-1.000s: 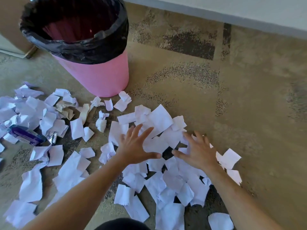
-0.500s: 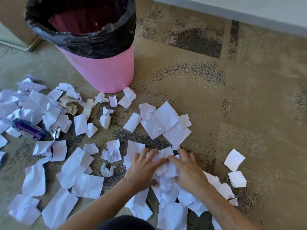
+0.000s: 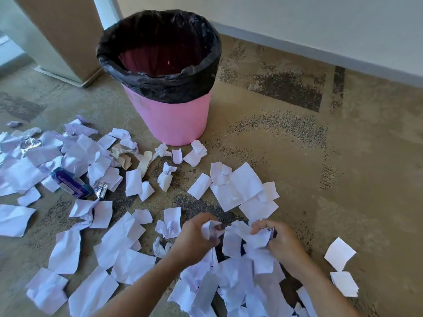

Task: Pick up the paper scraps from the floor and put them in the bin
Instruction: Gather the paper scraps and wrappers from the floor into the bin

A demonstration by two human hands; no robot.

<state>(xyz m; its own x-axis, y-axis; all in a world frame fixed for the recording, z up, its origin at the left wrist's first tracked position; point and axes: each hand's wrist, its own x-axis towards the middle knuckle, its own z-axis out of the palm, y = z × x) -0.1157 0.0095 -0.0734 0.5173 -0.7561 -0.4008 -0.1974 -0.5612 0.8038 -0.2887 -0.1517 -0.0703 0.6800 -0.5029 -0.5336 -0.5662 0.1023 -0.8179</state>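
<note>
A patterned carpet (image 3: 297, 156) carries one pink bin (image 3: 168, 120) with a black liner (image 3: 160, 85), standing upright. White paper scraps (image 3: 238, 188) (dozens, too many to count) lie in front of it. Two hands: the left hand (image 3: 194, 241) and right hand (image 3: 282, 242) each have fingers curled tight around crumpled scraps. One blue packet (image 3: 71, 183) lies at left.

place: an indoor room, most likely a home or small office; i cannot tell which
floor: patterned beige carpet (image 3: 297, 156) with dark speckled patches, running wall to wall
walls: pale painted wall (image 3: 297, 24) with a grey skirting board (image 3: 320, 56) along its foot
furnishing: a tan door or panel edge (image 3: 61, 35) at the left
bin: a pink waste bin (image 3: 169, 120) lined with a black bag (image 3: 164, 85), the household sort
</note>
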